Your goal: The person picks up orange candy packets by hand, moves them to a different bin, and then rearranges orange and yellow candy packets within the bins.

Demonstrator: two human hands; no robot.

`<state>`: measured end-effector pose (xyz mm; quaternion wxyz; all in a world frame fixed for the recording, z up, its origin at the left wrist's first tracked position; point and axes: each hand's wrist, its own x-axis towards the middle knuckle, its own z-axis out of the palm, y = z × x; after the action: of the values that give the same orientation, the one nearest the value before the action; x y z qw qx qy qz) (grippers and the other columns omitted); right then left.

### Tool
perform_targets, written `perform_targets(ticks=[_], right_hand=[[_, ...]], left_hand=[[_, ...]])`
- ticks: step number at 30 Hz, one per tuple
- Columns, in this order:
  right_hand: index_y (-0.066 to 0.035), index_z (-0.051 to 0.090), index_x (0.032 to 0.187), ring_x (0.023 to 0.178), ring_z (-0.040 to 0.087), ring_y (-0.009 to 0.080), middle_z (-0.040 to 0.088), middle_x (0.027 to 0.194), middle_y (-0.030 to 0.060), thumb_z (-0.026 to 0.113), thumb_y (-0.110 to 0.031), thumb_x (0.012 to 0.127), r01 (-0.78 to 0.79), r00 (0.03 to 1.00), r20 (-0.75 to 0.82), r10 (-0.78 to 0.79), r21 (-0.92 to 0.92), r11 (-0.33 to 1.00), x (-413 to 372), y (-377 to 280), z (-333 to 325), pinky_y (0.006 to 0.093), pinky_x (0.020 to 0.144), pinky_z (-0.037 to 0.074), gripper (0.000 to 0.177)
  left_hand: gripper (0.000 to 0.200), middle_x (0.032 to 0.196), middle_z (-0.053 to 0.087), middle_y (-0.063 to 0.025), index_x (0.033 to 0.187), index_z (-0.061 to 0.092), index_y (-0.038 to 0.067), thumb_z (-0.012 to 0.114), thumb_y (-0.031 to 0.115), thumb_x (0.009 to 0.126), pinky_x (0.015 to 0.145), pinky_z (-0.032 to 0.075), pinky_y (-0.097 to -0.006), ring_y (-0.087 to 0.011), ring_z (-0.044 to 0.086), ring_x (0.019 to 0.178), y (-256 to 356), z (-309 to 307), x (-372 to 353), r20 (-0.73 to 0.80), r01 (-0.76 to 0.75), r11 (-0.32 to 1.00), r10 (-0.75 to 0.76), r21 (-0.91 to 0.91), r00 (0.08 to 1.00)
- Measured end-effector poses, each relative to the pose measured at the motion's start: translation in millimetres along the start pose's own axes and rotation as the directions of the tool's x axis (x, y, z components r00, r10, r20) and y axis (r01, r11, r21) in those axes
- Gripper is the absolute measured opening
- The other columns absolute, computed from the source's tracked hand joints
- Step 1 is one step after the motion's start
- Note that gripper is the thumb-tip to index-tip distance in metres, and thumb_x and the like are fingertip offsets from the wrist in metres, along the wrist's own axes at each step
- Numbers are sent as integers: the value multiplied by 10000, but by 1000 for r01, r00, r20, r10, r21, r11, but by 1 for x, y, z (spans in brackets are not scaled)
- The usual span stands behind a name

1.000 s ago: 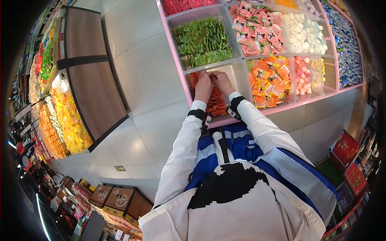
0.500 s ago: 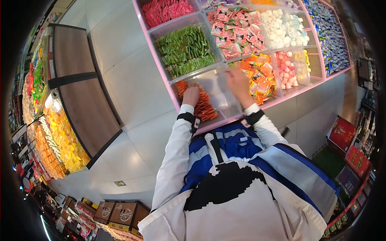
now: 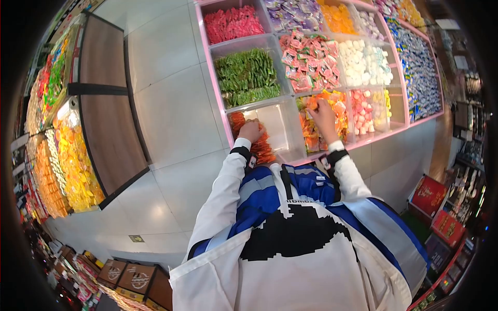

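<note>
My left hand (image 3: 250, 130) rests with curled fingers on a row of flat red-orange packets (image 3: 263, 150) at the left of the near divided compartment (image 3: 285, 127). Bare pale plastic shows to the right of that row. One compartment over, my right hand (image 3: 323, 118) hangs above orange-and-yellow wrapped candies (image 3: 340, 106). Its fingers are drawn together around an orange wrapped candy (image 3: 312, 103), whose outline is partly hidden by the fingertips.
Green packets (image 3: 246, 75), pink-wrapped candies (image 3: 311, 59) and white candies (image 3: 363, 62) fill bins farther back. Blue-wrapped candies (image 3: 417, 72) lie at the right. A pink rim (image 3: 220, 96) edges the display. Another candy stand (image 3: 106, 140) is across the tiled floor at left.
My right hand has moved from the edge of the near compartment onto the orange-and-yellow candies, and its fingers have closed there. My left hand stays on the red-orange packets. The view has shifted slightly.
</note>
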<state>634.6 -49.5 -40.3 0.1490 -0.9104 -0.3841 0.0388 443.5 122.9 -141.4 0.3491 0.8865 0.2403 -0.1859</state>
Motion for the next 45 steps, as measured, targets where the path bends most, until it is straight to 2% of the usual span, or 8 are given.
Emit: perform_targets(ticks=[5,16,18,21,30,34,37,45], right_hand=[[1,569,812,657,537,316,528,719,137,659,-113,740,-206,976,188,107,656,726,6,-82,-18,350,599,451,162],[13,577,916,831,566,373,591,873,211,516,-61,803,-82,933,326,-151,603,794,-8,-89,172,381,738,452,149],[4,564,954,867,558,377,590,903,209,501,-50,791,-19,917,350,-194,522,853,-13,-86,171,395,759,445,183],[-10,552,972,886,553,373,589,933,204,486,-44,784,-4,933,281,-223,629,777,-17,-85,169,407,768,443,202],[-50,584,933,821,586,309,621,901,122,497,-217,842,-20,853,485,-192,399,917,-8,-71,36,393,681,465,208],[-66,600,879,753,571,291,600,803,107,525,-223,817,34,999,23,-36,78,996,-21,-19,-4,411,647,455,185],[-64,575,962,869,549,262,588,888,96,557,-164,760,-37,992,123,41,-35,999,-14,26,2,388,739,437,226],[-62,547,943,983,504,221,564,985,76,577,-132,728,285,958,116,-263,-254,924,-17,57,14,353,859,378,228]], left_hand=[[374,1022,567,-229,979,542,-2,434,337,864,818,469,-429,-330,555,974,-12,16,7,-11,35,997,-36,-62,999],[355,1051,542,-247,1119,408,-67,434,143,835,617,525,-413,-373,586,891,-2,8,4,-52,196,959,-211,-203,976],[344,997,580,-180,1080,469,-37,496,141,787,667,515,-395,-296,548,1004,1,16,2,-447,99,992,-54,77,893],[391,1042,578,-148,1035,521,-6,586,239,737,793,461,-389,-263,474,1105,-5,16,10,-360,39,934,98,354,928],[310,987,600,-116,932,597,39,560,304,775,847,433,-384,-274,513,1029,-5,7,19,-24,-70,977,77,202,997],[338,1029,583,-143,941,599,32,531,332,803,840,451,-390,-295,529,1021,-8,16,22,2,-29,985,29,168,1000],[391,1051,570,-154,937,598,24,541,386,800,805,470,-393,-294,552,984,1,8,20,139,68,990,-85,120,987],[495,1095,540,-157,1065,558,32,613,413,753,841,456,-387,-312,522,1035,3,12,8,-45,-1,996,6,93,999]])
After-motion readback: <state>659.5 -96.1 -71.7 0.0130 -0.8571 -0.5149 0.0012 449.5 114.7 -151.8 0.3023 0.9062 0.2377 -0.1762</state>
